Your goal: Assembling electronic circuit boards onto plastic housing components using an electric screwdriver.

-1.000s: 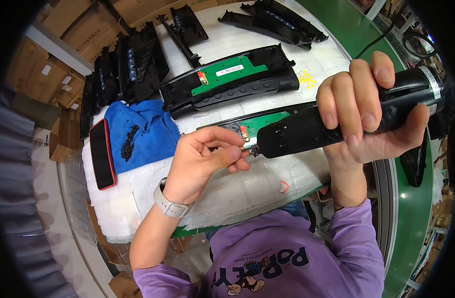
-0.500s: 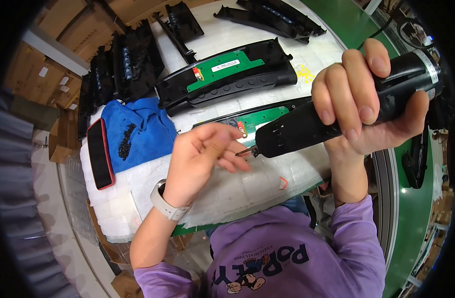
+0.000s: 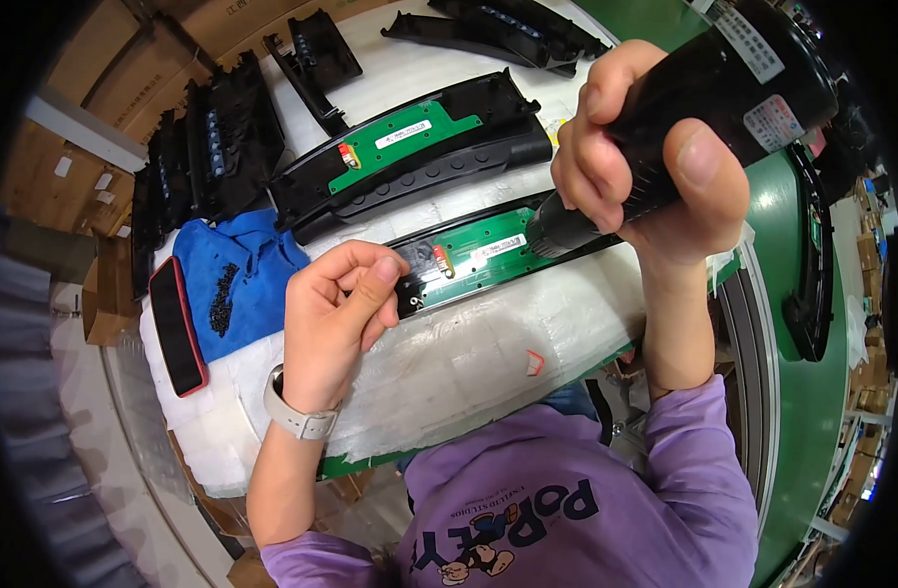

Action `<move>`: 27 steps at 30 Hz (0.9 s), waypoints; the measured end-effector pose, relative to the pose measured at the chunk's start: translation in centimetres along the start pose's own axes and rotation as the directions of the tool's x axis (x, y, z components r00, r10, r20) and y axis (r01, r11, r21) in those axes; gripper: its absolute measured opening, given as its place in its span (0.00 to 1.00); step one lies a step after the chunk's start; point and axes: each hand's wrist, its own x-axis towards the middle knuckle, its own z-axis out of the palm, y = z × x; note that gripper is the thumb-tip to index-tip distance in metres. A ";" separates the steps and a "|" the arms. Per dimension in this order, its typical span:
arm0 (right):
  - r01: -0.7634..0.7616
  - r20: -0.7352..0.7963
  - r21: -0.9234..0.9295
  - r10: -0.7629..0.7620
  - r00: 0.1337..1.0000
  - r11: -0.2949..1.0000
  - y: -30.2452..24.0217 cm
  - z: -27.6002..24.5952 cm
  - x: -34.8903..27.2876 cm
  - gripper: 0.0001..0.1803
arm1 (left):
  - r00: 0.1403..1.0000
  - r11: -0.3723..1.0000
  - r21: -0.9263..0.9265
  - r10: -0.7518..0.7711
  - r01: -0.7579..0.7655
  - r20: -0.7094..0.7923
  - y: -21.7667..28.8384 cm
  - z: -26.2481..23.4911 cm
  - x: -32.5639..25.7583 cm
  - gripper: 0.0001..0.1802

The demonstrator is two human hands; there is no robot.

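My right hand point(image 3: 655, 167) is wrapped round a thick black electric screwdriver point(image 3: 699, 108). The tool slants down to the left, its nose over the right part of a green circuit board point(image 3: 478, 257). That board lies in a long black plastic housing point(image 3: 424, 299); the bit and its contact point cannot be made out. At the housing's left end, my left hand point(image 3: 336, 314) has its fingers curled and the thumb pressed to the forefinger. What it pinches, if anything, is hidden. Just behind lies a second black housing point(image 3: 508, 157) with a similar green board point(image 3: 370, 162).
At the left, a blue cloth point(image 3: 263, 294) carries a pile of small black screws point(image 3: 223, 299), beside a red-edged phone point(image 3: 177, 328). More black housings point(image 3: 238, 137) stand at the back left, others point(image 3: 508, 34) at the back. Another black housing point(image 3: 811, 265) rests on the green surface at right.
The screwdriver has swung down from in front of my left hand onto the near board, its rear end rising. My left hand has drawn left, away from its tip, to the housing's end.
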 end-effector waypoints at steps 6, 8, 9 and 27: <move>-0.061 0.039 -0.081 0.064 0.997 0.995 -0.2 0.6 0.1 0.23 | 0.999 0.999 -0.054 0.001 -0.003 -0.037 0.0 0.8 0.2 0.09; -0.021 0.054 -0.094 0.027 0.998 0.995 0.3 0.6 0.3 0.22 | 0.999 0.999 -0.048 0.011 -0.013 -0.040 -0.3 0.8 0.3 0.09; -0.045 0.047 -0.073 0.048 0.998 0.996 0.4 0.6 0.3 0.21 | 1.000 0.999 -0.052 0.006 -0.008 -0.029 -0.4 0.6 0.3 0.10; 0.199 0.113 0.600 -0.328 0.938 0.775 -1.2 0.5 0.0 0.26 | 0.995 0.992 -0.088 0.094 -0.092 0.015 -0.3 1.4 -0.6 0.11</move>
